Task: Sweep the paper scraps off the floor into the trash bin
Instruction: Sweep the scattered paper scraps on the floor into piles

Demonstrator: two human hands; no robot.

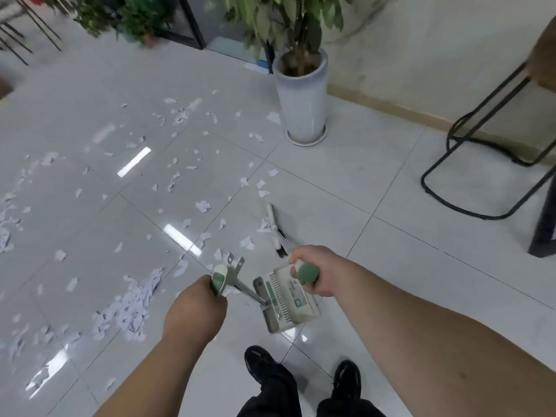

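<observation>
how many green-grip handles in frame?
2. The dustpan handle in the left hand; the broom handle in the right hand, seen end-on. None looks hidden.

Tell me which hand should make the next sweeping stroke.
Right. The right hand grips the broom, whose head rests beside paper scraps; the left hand only holds the dustpan.

White paper scraps (pixel 132 308) strewn L & centre; broom (pixel 274 227) head just beyond pale dustpan (pixel 285 299).
</observation>
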